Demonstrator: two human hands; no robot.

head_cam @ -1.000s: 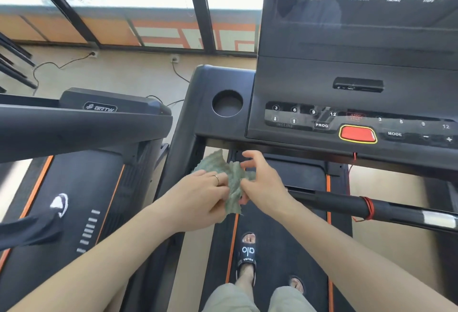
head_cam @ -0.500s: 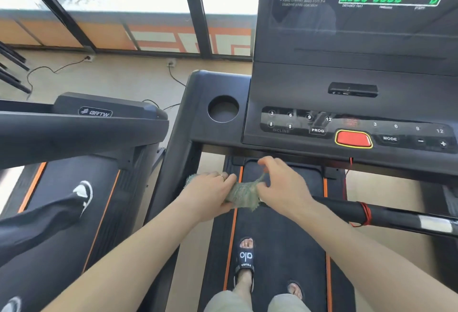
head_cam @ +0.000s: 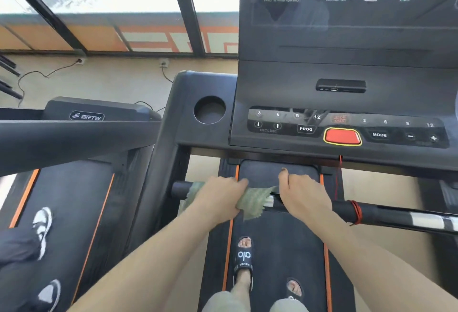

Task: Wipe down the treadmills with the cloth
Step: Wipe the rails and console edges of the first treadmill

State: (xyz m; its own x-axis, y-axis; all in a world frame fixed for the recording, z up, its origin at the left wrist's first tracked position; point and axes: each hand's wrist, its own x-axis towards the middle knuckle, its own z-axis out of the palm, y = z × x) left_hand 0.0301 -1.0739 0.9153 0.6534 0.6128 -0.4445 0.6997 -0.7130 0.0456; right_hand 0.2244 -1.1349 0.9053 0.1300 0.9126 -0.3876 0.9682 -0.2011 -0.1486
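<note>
Wrapping the cloth (head_cam: pixel 252 200) around the handlebar (head_cam: pixel 396 215), your left hand (head_cam: pixel 218 197) is gripping through it; right hand (head_cam: pixel 302 192), fingers curled over the bar, is steadying — keep sliding evenly

Head-worn view, steeply down, close over handlebar (head_cam: pixel 386 215).

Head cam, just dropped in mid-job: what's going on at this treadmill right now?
A person stands on the treadmill belt in black slides, wiping the front handlebar with a green cloth. The left hand grips the cloth draped over the bar; the right hand rests curled on the bar beside it, at the cloth's edge. The console above shows zeros. Someone else's sneakered feet are on the neighbouring treadmill.
</note>
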